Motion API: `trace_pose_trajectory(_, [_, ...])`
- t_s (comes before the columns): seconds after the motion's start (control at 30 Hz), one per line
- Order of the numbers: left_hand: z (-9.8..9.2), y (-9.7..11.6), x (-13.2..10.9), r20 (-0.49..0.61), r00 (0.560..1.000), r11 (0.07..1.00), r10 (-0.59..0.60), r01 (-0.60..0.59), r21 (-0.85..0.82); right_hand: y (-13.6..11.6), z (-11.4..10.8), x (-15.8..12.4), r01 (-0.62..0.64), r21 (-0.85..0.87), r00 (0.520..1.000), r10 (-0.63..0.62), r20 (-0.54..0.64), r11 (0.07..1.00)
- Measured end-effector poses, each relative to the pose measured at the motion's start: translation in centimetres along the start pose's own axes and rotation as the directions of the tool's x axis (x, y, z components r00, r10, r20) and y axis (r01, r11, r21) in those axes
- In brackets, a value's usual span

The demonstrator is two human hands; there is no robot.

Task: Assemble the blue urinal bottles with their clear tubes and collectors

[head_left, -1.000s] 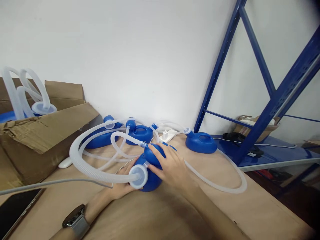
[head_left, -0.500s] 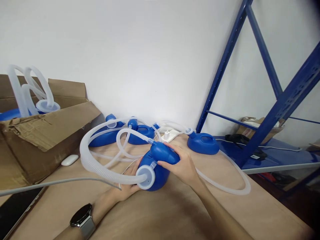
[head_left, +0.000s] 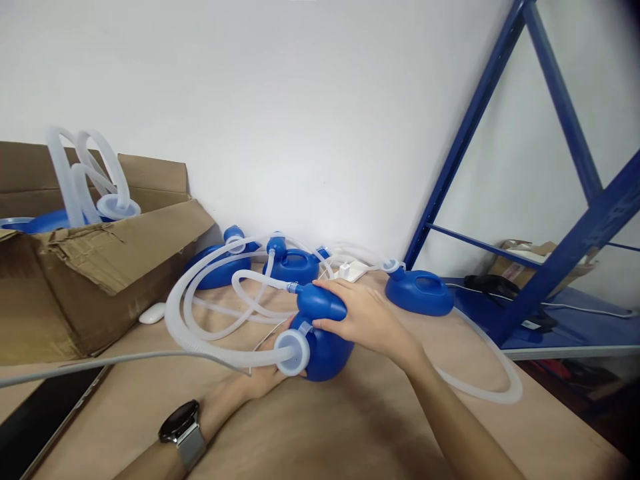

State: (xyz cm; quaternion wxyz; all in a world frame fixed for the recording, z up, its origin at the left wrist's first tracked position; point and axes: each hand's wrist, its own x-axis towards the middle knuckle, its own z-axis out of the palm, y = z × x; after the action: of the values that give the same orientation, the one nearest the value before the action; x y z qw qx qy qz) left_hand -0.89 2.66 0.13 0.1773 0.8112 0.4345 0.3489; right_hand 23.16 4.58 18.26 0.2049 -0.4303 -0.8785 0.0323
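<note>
A blue plastic urinal bottle (head_left: 330, 357) stands on the table between my hands. My left hand (head_left: 265, 380) holds its left side, with fingers partly hidden behind a tube and the bottle. My right hand (head_left: 367, 317) grips a rounded blue urinal head (head_left: 321, 303) above the bottle, thumb in front and fingers on top. A thin clear tube runs from the left end of this head. At the bottle's front left hangs a round white cap (head_left: 295, 353), joined to a wide corrugated hose (head_left: 220, 352). Whether head and bottle touch I cannot tell.
Behind are more blue bottles (head_left: 293, 268) with looped tubes, and another bottle (head_left: 419, 293) to the right. A cardboard box (head_left: 115, 287) holding hoses stands left, near a white mouse (head_left: 153, 313). A grey cable (head_left: 125, 359) crosses the front. Blue shelving (head_left: 550, 267) borders the right.
My view has turned slightly left, so the scene sits further right. The blue head has shifted left over the bottle, with my right hand still on it. My left hand keeps its hold.
</note>
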Motion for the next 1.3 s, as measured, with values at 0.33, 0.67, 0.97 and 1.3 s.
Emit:
trace_pose_trajectory(0.33, [0.8,-0.5,1.1,-0.024,1.0,1.0,0.016,-0.015,0.026,3.1,-2.1,-0.8,-0.019,-0.006,0.985,0.02,0.169,1.0])
trace_pose_trajectory(0.67, [0.4,2.9,0.4,-0.18,0.981,0.97,-0.072,0.027,-0.241,2.6,-2.0,-1.1,-0.078,0.033,0.971,0.069,0.229,0.996])
trace_pose_trajectory(0.97, [0.5,4.1,-2.0,0.093,0.88,0.773,-0.465,0.455,-0.441,1.6,-1.6,-1.6,-0.107,0.018,0.973,0.101,0.206,0.994])
trace_pose_trajectory(1.3, [-1.6,6.2,1.1,0.161,0.82,0.358,-0.55,0.405,-0.842,4.0,-3.3,-2.3,-0.075,0.039,0.96,0.062,0.272,0.996])
